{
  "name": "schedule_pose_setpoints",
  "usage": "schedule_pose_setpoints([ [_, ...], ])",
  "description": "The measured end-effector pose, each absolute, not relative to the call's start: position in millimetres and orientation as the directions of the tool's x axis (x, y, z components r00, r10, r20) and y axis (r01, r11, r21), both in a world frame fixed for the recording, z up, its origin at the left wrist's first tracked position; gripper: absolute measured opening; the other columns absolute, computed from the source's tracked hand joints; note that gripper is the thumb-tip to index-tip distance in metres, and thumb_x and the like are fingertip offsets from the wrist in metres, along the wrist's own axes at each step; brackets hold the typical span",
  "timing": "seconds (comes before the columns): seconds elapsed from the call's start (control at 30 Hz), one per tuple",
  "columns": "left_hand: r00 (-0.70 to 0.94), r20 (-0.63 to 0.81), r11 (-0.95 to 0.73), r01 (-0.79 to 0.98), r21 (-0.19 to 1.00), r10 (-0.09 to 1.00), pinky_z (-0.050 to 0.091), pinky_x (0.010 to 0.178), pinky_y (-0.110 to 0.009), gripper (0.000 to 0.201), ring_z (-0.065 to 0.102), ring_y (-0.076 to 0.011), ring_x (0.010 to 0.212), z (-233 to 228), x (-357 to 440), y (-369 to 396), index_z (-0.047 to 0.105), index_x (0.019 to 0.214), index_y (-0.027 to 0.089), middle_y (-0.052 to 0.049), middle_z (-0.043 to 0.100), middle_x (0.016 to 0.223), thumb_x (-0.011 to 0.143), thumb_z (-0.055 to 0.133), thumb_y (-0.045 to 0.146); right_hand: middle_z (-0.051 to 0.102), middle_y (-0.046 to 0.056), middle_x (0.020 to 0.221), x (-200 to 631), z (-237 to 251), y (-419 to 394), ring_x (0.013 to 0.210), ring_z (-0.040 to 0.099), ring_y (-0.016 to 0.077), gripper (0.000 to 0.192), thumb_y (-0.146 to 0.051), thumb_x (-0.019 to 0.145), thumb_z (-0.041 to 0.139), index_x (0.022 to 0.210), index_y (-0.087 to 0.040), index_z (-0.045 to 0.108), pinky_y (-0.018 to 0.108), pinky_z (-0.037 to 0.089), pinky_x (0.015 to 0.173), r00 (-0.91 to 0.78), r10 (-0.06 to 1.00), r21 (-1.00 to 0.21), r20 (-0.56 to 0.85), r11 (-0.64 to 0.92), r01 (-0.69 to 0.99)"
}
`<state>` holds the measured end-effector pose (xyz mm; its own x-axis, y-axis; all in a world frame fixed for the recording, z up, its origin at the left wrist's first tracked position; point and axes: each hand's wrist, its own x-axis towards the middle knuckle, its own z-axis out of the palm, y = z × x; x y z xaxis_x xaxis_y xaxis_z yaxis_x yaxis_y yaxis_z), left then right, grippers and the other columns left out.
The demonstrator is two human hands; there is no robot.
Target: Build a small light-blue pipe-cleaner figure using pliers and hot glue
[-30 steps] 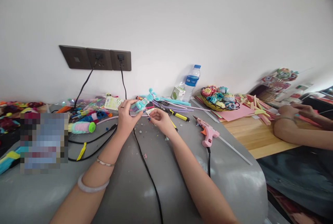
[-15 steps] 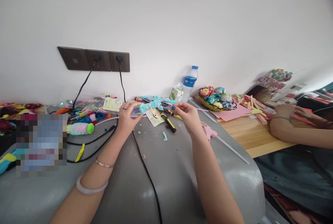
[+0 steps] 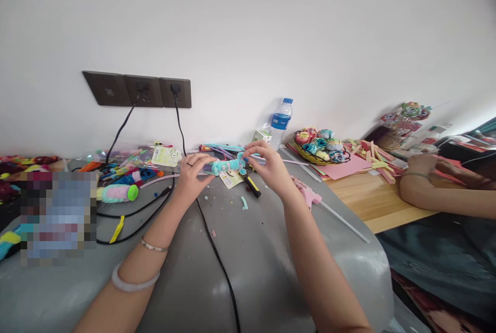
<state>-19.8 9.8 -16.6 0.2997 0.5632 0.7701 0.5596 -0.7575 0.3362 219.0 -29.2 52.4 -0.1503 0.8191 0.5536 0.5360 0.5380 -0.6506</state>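
My left hand (image 3: 194, 175) pinches one end of a light-blue fuzzy figure (image 3: 222, 167), apparently made of pipe cleaner with paler bands, and holds it above the grey table. At the figure's other end is my right hand (image 3: 269, 168), its thumb and forefinger closed on a small dark-blue piece (image 3: 245, 159). Whether that piece touches the figure I cannot tell. Behind and below the figure lie a printed card (image 3: 231, 180) and a black-and-yellow handled tool (image 3: 253, 187), both partly covered. A short light-blue scrap (image 3: 244, 203) rests nearer to me.
A pink glue gun (image 3: 308, 193) with a clear stick lies to the right. Behind it stand a water bottle (image 3: 281, 121) and a basket of paper flowers (image 3: 320, 147). Black cables (image 3: 217, 255) cross the table. Another person's arm (image 3: 437, 196) rests on the wooden table.
My right hand has moved left, bringing the small dark-blue piece up to the figure's right end. The figure sits slightly lower and more level.
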Motion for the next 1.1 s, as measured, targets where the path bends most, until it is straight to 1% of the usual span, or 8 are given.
schedule_pose_setpoints([
  [0.1,0.309,0.775,-0.768,0.551,0.326,0.551,0.045,0.097,-0.043,0.031,0.063,-0.0264,0.109,-16.5,-19.6,9.6,0.066,0.113,0.026,-0.006,0.07,0.112,0.084,0.07,0.019,0.063,0.008,0.107,218.1,51.7,-28.3,0.106,0.06,0.0241,0.012,-0.019,0.089,0.056,0.087,-0.022,0.068,0.041,0.044,0.097,-0.189,0.816,-0.633,0.546,0.549,0.546],
  [0.27,0.314,0.755,-0.749,0.572,0.334,0.576,0.045,0.099,-0.044,0.033,0.063,-0.0268,0.111,-16.1,-19.1,9.1,0.066,0.114,0.027,-0.006,0.07,0.113,0.082,0.071,0.02,0.063,0.008,0.107,217.9,52.2,-29.1,0.106,0.06,0.0236,0.013,-0.017,0.09,0.055,0.087,-0.022,0.067,0.04,0.044,0.097,-0.2,0.82,-0.619,0.537,0.544,0.566],
  [0.47,0.305,0.742,-0.738,0.572,0.358,0.597,0.044,0.099,-0.044,0.032,0.062,-0.027,0.112,-16.1,-19.2,8.7,0.066,0.114,0.027,-0.006,0.07,0.113,0.083,0.07,0.02,0.063,0.007,0.106,218.5,55.1,-32.7,0.106,0.061,0.0238,0.018,-0.013,0.088,0.051,0.09,-0.023,0.067,0.041,0.045,0.097,-0.195,0.797,-0.61,0.572,0.572,0.549],
  [0.7,0.297,0.77,-0.757,0.558,0.341,0.565,0.043,0.098,-0.043,0.03,0.062,-0.0262,0.11,-16.7,-19.1,8.4,0.065,0.114,0.026,-0.006,0.069,0.113,0.085,0.068,0.02,0.063,0.008,0.105,219.7,54.7,-35.4,0.106,0.061,0.0243,0.019,-0.013,0.086,0.051,0.088,-0.022,0.067,0.041,0.045,0.096,-0.188,0.787,-0.586,0.588,0.575,0.571],
  [0.9,0.295,0.756,-0.743,0.569,0.353,0.585,0.043,0.099,-0.043,0.029,0.062,-0.0267,0.111,-15.5,-19.3,7.6,0.065,0.113,0.027,-0.006,0.069,0.114,0.084,0.068,0.021,0.062,0.007,0.108,221.2,52.8,-33.9,0.106,0.061,0.0236,0.018,-0.014,0.087,0.054,0.086,-0.023,0.069,0.04,0.045,0.097,-0.198,0.79,-0.583,0.581,0.573,0.576],
  [1.1,0.293,0.791,-0.771,0.552,0.318,0.537,0.043,0.097,-0.043,0.029,0.063,-0.0268,0.109,-15.0,-19.3,7.5,0.065,0.114,0.026,-0.006,0.069,0.113,0.085,0.068,0.02,0.062,0.008,0.108,220.9,54.8,-34.2,0.107,0.061,0.0232,0.02,-0.012,0.087,0.052,0.088,-0.023,0.07,0.04,0.045,0.097,-0.176,0.777,-0.575,0.605,0.579,0.579],
])
